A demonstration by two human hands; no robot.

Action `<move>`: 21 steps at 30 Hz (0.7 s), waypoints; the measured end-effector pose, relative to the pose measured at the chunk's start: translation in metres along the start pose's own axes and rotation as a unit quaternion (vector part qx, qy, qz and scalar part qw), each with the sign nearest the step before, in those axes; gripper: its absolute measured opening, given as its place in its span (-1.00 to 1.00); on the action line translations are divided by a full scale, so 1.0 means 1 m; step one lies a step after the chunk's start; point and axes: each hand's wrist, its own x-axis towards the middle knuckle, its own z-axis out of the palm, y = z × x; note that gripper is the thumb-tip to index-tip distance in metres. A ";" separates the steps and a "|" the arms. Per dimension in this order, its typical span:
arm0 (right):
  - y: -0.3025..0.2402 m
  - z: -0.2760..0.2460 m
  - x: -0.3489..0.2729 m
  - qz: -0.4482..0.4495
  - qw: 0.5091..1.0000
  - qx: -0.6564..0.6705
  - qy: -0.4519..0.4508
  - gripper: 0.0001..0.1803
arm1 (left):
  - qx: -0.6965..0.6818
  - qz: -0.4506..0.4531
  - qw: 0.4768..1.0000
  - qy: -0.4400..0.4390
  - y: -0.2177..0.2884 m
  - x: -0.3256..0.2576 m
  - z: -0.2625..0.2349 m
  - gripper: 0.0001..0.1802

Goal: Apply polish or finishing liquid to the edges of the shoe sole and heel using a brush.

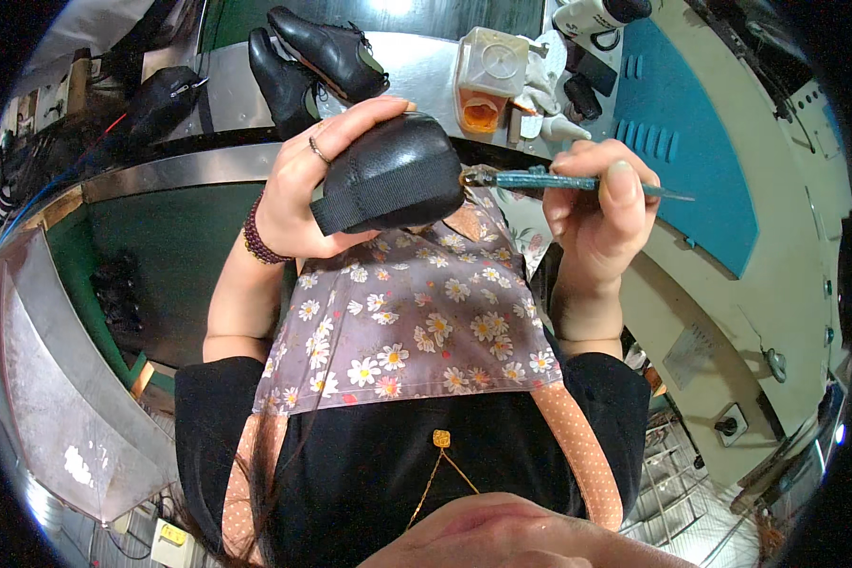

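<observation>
A black leather shoe [398,156] is gripped in my left hand [298,194], fingers over its top and thumb beneath. A ribbed black strip [374,199] runs across the shoe's side and ends in a free tab near my palm. My right hand [601,213] pinches a thin brush [525,180] with a worn teal handle, held almost level. The dark brush tip meets the shoe's right edge, as seen here; whether it presses on the leather cannot be made out. Just under the shoe hangs my flowered apron [426,331].
Beyond my hands, a pair of black lace-up shoes [336,52] rests on the metal bench. A clear plastic box [494,66] with an orange opening stands right of them, beside crumpled white cloth [542,80] and a white bottle [592,21]. A teal panel [696,156] lies far right.
</observation>
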 end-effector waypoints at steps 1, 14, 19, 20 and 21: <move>-0.001 0.001 -0.002 -0.025 1.000 0.006 0.006 -0.64 | 0.022 0.022 0.999 -0.019 0.001 0.001 -0.003 -0.15; 0.001 -0.008 -0.007 -0.065 0.993 -0.088 -0.031 -0.70 | 0.094 0.085 0.988 -0.090 0.007 0.011 -0.005 -0.11; -0.001 -0.013 -0.009 -0.110 0.985 -0.123 -0.039 -0.80 | 0.087 0.090 0.990 -0.068 0.010 0.015 -0.003 -0.22; -0.003 -0.015 -0.009 -0.119 0.981 -0.142 -0.050 -0.82 | 0.087 0.088 0.990 -0.070 0.010 0.015 -0.004 -0.22; -0.005 -0.017 -0.009 -0.129 0.977 -0.161 -0.062 -0.84 | 0.087 0.094 0.989 -0.076 0.009 0.016 -0.005 -0.21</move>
